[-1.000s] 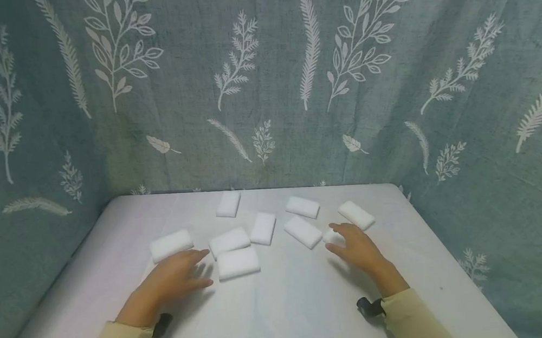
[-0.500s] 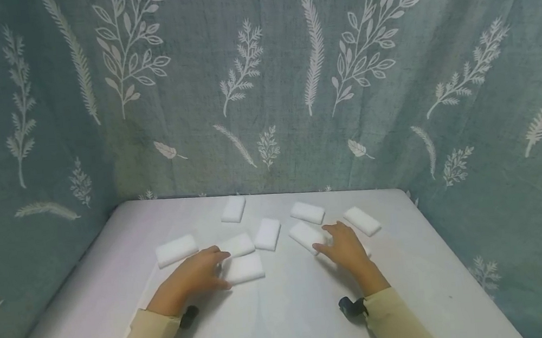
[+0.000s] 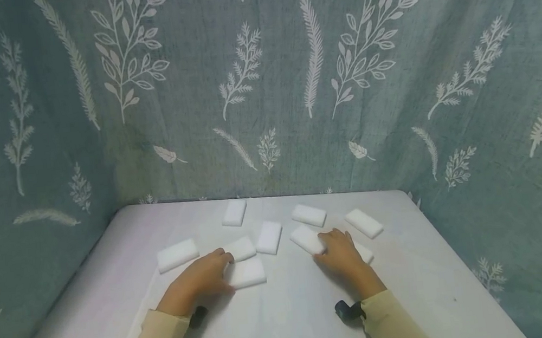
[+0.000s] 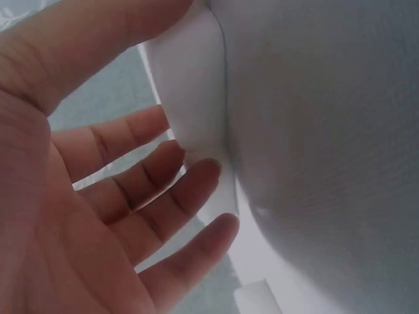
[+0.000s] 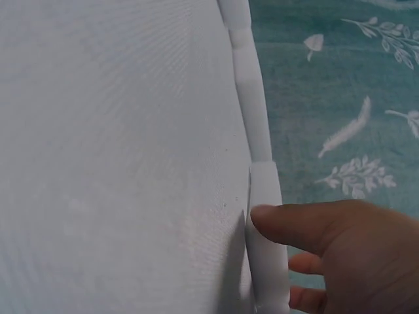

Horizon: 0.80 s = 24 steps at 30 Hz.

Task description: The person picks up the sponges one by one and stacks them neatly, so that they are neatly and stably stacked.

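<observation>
At the left of the head view, an outer white block (image 3: 178, 255) is lying just beyond the left hand (image 3: 202, 280). That hand is keeping its fingers spread apart, straddling the left end of a front white block (image 3: 246, 272), with the thumb at its near corner. Just behind, a second white block (image 3: 240, 248) is lying, and an upper white block (image 3: 234, 212) is resting near the far edge of the table (image 3: 290, 319). Close to centre, a middle white block (image 3: 269, 237) is standing out at a slant.

Right of centre, a slanted white block (image 3: 306, 238) is lying at the fingertips of the right hand (image 3: 342, 258). In the right wrist view, the thumb is touching a block's side while fingers are showing behind it; I cannot tell whether they are pinching. A back white block (image 3: 308, 215) is lying just above, a half-hidden white block (image 3: 364, 252) is showing beside the hand, and a rightmost white block (image 3: 364, 222) is lying higher up.
</observation>
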Available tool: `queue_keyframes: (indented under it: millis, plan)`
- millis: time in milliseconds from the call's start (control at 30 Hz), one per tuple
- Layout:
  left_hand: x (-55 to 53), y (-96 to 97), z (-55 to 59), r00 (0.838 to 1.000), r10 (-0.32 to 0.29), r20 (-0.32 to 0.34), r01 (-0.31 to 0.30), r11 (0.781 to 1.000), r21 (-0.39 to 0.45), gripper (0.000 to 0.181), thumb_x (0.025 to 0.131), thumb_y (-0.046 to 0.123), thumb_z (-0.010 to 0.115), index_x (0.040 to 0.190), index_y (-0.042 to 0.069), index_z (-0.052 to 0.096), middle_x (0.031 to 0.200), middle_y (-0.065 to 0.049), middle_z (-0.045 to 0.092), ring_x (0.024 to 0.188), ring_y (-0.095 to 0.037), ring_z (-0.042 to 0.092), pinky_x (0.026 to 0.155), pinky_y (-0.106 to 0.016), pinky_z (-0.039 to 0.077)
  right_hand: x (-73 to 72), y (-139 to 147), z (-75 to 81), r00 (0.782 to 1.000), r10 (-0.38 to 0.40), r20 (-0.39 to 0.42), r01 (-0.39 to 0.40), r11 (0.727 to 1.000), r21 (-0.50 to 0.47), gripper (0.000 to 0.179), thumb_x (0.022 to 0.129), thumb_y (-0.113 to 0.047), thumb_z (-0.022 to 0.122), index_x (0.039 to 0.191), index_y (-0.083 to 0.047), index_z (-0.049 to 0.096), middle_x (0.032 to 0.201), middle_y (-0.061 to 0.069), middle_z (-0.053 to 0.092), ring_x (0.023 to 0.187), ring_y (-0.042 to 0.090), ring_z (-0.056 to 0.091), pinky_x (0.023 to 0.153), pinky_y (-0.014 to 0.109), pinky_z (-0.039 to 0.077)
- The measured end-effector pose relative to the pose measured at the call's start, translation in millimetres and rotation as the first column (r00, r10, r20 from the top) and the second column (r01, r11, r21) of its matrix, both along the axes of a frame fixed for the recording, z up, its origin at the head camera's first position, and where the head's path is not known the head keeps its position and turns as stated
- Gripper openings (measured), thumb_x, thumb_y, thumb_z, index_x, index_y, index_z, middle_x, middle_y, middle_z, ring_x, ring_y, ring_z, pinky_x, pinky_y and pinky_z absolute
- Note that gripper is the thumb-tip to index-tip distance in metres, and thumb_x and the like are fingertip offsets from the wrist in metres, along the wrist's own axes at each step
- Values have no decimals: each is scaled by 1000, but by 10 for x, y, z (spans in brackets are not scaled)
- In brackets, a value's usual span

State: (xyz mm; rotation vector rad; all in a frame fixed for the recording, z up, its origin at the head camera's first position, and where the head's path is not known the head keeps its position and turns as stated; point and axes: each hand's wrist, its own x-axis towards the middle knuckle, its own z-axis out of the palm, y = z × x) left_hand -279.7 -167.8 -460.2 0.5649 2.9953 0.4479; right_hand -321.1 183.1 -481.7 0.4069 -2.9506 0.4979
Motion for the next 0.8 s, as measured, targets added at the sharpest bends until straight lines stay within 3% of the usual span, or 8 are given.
queue_keyframes:
  millis: [233,333,567,800]
  plan:
    - [-13,-25,4,1000,-22,4,22,1000,14,61,61,27,91,111,12,61,98,4,54,85,-15,55,85,-38,49,-34,16,15,999,-23,41,26,997,-67,66,81,-28,72,137,-1,51,130,16,55,122,34,49,104,50,37]
    - [14,-27,33,998,-45,33,44,999,31,60,61,26,91,111,13,60,98,5,54,89,-15,56,87,-39,48,-26,29,53,997,0,75,8,995,-102,68,78,-25,75,138,-1,50,132,16,53,123,35,48,103,50,37]
    - [47,-3,173,989,-150,-17,151,985,84,57,64,23,88,112,14,59,99,7,53,85,-13,52,83,-38,48,-4,107,99,976,135,169,-87,962,-260,67,67,-10,80,131,-7,59,118,6,61,109,28,56,93,47,46]
    - [70,50,186,989,-146,7,143,980,140,59,67,26,88,118,17,60,102,7,53,86,-13,52,79,-40,47,64,133,84,927,271,260,-193,938,-287,63,63,-13,86,121,-9,64,105,2,60,96,22,56,85,44,48]
